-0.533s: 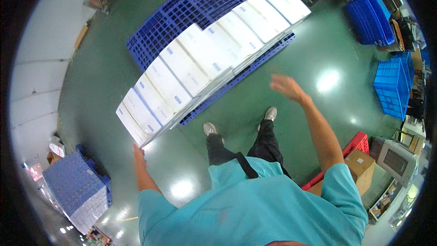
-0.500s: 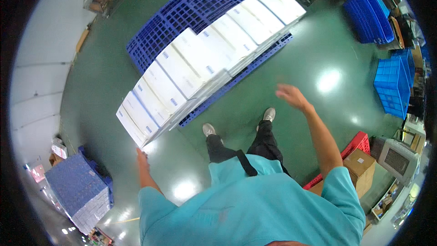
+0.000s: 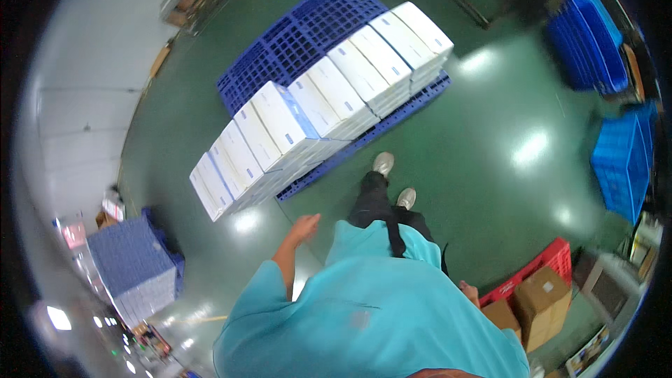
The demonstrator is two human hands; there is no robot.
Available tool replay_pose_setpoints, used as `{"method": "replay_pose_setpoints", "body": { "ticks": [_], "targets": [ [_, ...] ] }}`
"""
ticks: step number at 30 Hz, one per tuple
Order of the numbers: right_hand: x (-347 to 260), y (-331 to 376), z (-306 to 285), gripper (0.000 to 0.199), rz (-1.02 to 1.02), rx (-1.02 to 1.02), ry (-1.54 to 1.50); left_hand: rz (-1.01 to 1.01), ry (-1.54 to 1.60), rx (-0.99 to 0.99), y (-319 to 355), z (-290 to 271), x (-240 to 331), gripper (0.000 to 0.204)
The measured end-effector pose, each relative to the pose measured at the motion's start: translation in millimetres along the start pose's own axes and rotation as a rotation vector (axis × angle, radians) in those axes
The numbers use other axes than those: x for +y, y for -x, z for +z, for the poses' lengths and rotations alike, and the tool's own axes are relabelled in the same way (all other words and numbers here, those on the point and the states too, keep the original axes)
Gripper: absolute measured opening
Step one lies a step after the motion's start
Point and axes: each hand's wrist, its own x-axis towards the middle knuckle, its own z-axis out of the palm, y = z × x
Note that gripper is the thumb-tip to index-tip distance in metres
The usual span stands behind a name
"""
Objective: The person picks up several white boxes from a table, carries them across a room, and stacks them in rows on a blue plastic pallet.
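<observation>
Head view, looking down. Row of white cartons stacked on blue pallet, upper centre of frame, running from lower left to upper right; far half of pallet bare. Nearest to left hand, well apart from it.

Left hand at centre, slightly below middle, forearm raised from the elbow; fingers loosely curled, grasping nothing. Right hand low at right beside torso, largely hidden by turquoise shirt; fingers' state cannot be told. Nothing visibly held.

Feet on green floor, just short of pallet's near edge.

Risk, as judged: toe catching pallet edge close ahead, causing a stumble into the stack; end cartons at lower left look slightly offset and could slide if bumped. Glossy floor with glare patches, slip possible. Red crate and brown boxes close behind at lower right, a trip hazard on stepping back.
</observation>
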Motion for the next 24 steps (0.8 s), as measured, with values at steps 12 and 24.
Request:
{"method": "replay_pose_setpoints", "body": {
  "ticks": [12,24],
  "targets": [
    [-374.8,-37.3,-43.8,0.046,-0.569,-0.055,-0.183,0.569,-0.386,-0.049,-93.3,105.9,294.2,0.051],
    [-314.2,-134.1,-132.2,0.026,-0.072,0.018,-0.057,0.272,-0.534,-0.128,-135.3,196.8,456.6,0.044]
  ]
}}
